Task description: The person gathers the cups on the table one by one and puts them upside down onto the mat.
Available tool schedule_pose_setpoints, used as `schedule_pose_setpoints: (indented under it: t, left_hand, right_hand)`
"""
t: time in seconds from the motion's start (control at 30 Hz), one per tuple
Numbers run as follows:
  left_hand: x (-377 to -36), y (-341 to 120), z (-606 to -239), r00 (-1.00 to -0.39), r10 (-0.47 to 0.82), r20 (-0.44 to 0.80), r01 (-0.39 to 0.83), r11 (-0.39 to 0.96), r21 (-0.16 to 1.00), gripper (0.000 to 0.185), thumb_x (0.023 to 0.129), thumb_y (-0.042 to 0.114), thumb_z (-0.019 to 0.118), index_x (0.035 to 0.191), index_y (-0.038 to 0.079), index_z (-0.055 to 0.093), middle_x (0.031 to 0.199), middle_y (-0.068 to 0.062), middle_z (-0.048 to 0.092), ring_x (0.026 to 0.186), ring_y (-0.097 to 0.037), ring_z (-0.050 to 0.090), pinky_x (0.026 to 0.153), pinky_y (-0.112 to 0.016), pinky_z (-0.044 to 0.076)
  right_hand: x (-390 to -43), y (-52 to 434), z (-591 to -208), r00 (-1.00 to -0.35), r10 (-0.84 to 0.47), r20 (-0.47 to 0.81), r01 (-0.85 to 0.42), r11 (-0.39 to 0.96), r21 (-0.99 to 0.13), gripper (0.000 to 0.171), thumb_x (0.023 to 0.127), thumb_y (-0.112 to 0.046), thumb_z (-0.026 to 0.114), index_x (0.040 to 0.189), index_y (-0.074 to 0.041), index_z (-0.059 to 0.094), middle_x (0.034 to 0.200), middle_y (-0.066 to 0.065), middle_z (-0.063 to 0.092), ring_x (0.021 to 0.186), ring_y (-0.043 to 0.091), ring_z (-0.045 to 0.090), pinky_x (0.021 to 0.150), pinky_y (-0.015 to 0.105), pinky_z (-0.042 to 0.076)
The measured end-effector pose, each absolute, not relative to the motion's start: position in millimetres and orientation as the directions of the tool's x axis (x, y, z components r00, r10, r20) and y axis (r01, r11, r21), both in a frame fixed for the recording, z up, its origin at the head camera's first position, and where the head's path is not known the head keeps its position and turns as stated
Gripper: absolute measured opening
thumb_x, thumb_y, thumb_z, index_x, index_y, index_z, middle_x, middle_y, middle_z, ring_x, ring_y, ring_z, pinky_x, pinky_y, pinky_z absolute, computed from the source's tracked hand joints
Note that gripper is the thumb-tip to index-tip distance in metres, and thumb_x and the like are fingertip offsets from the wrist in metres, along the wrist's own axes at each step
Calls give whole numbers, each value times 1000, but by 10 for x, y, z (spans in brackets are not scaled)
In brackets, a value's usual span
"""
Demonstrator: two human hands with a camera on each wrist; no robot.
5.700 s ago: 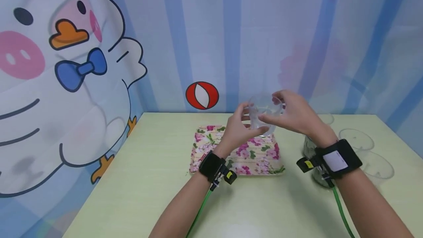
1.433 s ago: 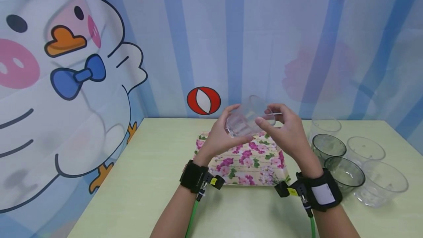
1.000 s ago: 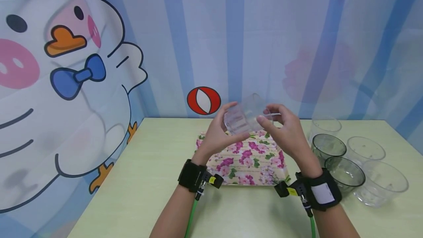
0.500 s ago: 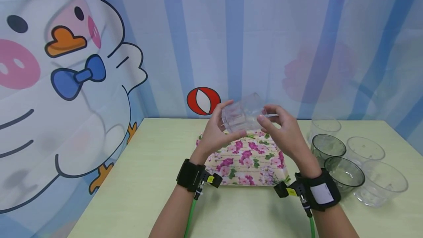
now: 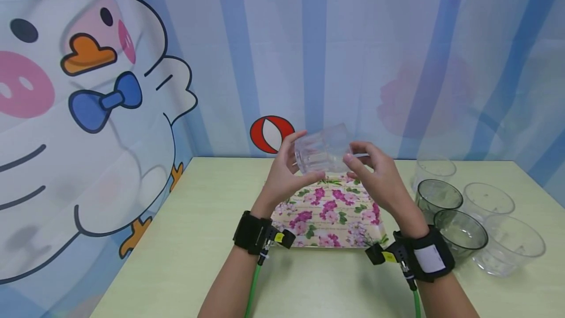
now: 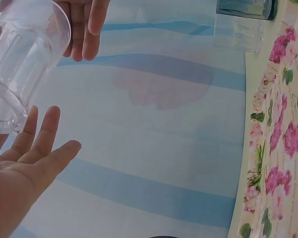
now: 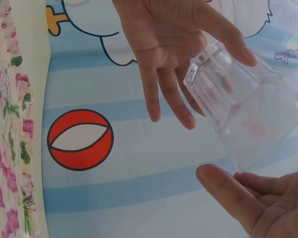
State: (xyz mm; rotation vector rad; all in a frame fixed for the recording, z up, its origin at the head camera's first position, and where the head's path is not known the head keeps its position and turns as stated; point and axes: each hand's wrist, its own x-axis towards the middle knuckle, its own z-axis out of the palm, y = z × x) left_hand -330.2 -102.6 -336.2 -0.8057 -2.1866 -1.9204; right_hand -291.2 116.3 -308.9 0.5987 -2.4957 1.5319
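A clear glass (image 5: pixel 324 148), tilted on its side with its base to the left, is held in the air between both hands. My left hand (image 5: pixel 282 175) holds it near the base, thumb below and a finger over the upper side. In the right wrist view, other left fingers (image 7: pixel 176 96) stretch past the base. My right hand (image 5: pixel 379 178) holds the rim end, thumb on the near side, fingers partly hidden behind. Beneath the glass lies a flat floral-patterned board or tray (image 5: pixel 326 215).
At the table's right stand two grey-tinted glasses (image 5: pixel 461 232) and three clear glasses (image 5: pixel 509 247), close together. A printed cloth (image 5: pixel 353 53) hangs behind the pale table (image 5: pixel 212 210). Green cables (image 5: pixel 252 288) run from the wrist cameras along the forearms.
Over the last second the glass has turned more sideways, its base shifting slightly left and up with my left hand. My right hand has barely moved. The glasses on the table are unchanged.
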Motion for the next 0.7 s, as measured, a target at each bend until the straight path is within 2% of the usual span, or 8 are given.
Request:
schedule_pose_setpoints:
  t: [0.17, 0.4, 0.7]
  left_hand:
    - [-3304, -1034, -3353, -851, 305, 428, 464, 52, 885, 98, 62, 67, 76, 144, 37, 31, 146, -6, 42, 137, -26, 45, 112, -48, 42]
    - [-3304, -1050, -3341, -839, 311, 446, 471, 7, 882, 92, 69, 55, 79, 145, 34, 31, 146, -7, 44, 135, -25, 47, 110, -46, 45]
    - [-3320, -1047, -3348, -826, 305, 474, 488, -33, 872, 96, 68, 59, 78, 146, 27, 30, 145, -11, 43, 132, -29, 49, 103, -43, 51]
  right_hand:
    - [-2917, 1163, -3089, -907, -262, 329, -412, 391, -823, 59, 99, -39, 46, 145, -4, 35, 146, 20, 41, 128, 36, 50, 98, 50, 52]
    - [-2921, 1161, -3100, -907, -268, 324, -410, 397, -821, 60, 99, -39, 45, 145, -3, 34, 146, 21, 41, 128, 37, 51, 97, 50, 53]
    - [-2926, 1156, -3097, -905, -270, 330, -419, 425, -802, 59, 99, -41, 44, 145, -3, 35, 144, 21, 44, 125, 37, 53, 94, 50, 54]
